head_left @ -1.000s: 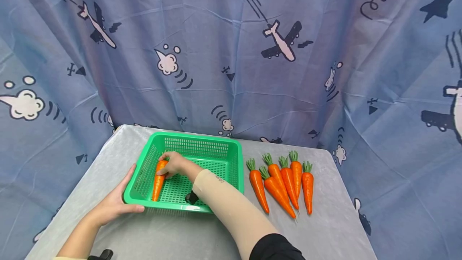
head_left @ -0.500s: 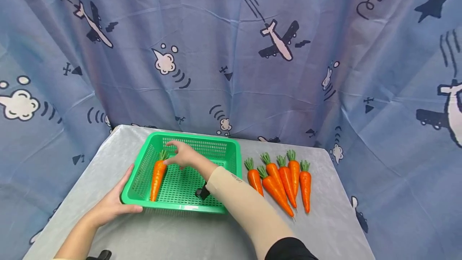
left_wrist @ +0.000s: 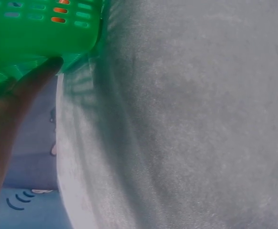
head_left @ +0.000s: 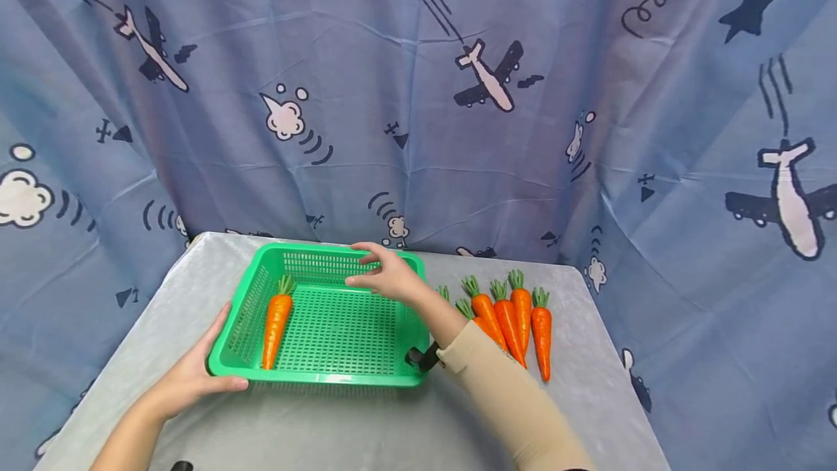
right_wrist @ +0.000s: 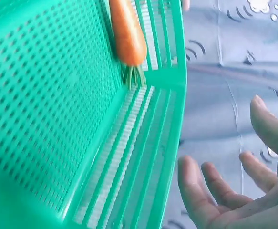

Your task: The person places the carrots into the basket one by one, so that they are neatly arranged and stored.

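Observation:
A green plastic basket (head_left: 333,379) stands on the table, with one orange carrot (head_left: 277,325) lying along its left side, green top toward the back. My left hand (head_left: 189,376) rests against the basket's front left corner, thumb along the front and straight fingers along the left side. In the left wrist view, a finger touches the basket's wall (left_wrist: 43,45). My right hand (head_left: 392,275) hovers over the back right part of the basket, fingers spread and holding nothing. The right wrist view shows the loosely bent fingers beside the basket rim (right_wrist: 174,143).
Several carrots (head_left: 541,333) lie on the grey table cover (head_left: 582,398) right of the basket, partly behind my right forearm (head_left: 510,391). A blue patterned curtain (head_left: 418,129) hangs behind and at both sides of the table.
My right hand has let go of the carrot in the basket and moved right and up. The left hand stays at the corner. The head view has shifted slightly.

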`<act>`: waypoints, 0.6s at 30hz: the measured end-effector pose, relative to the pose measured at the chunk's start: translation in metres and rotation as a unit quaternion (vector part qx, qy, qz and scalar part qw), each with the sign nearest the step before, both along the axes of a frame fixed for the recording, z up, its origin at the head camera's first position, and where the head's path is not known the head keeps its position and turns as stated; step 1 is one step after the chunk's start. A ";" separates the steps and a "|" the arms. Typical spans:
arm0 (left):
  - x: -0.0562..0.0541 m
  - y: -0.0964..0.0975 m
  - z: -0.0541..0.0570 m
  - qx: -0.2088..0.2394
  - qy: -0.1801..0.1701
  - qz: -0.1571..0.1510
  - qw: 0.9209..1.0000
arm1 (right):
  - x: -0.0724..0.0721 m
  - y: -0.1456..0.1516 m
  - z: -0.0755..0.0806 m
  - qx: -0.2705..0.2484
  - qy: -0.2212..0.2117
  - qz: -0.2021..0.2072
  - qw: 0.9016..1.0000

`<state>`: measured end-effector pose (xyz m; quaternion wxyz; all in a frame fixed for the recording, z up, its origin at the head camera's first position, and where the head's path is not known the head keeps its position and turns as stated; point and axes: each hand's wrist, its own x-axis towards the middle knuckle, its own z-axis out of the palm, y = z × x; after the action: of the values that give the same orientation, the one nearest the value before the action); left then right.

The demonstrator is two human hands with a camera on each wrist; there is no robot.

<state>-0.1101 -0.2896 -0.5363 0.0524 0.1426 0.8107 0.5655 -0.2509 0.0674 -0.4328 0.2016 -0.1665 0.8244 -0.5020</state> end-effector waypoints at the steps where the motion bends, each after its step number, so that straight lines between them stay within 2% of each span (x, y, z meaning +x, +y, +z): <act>1: 0.000 0.000 -0.001 0.001 0.000 0.001 1.000 | 0.001 0.008 0.000 0.001 0.012 -0.004 1.000; 4: 0.000 0.001 -0.002 0.003 0.005 0.002 1.000 | 0.005 0.033 0.000 0.012 0.049 -0.016 0.999; 8: 0.002 0.000 -0.004 0.014 -0.003 0.006 1.000 | 0.010 0.068 0.005 0.019 0.075 -0.035 0.996; 13: 0.004 -0.002 -0.005 0.015 -0.018 0.008 1.000 | 0.019 0.119 0.006 0.022 0.078 -0.077 0.994; 18: -0.001 -0.001 -0.005 -0.005 -0.020 0.006 1.000 | 0.029 0.171 0.007 0.033 0.079 -0.127 0.988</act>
<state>-0.1114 -0.2909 -0.5409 0.0664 0.1263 0.8128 0.5649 -0.2214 0.2385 -0.4263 0.0753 -0.0927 0.8682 -0.4817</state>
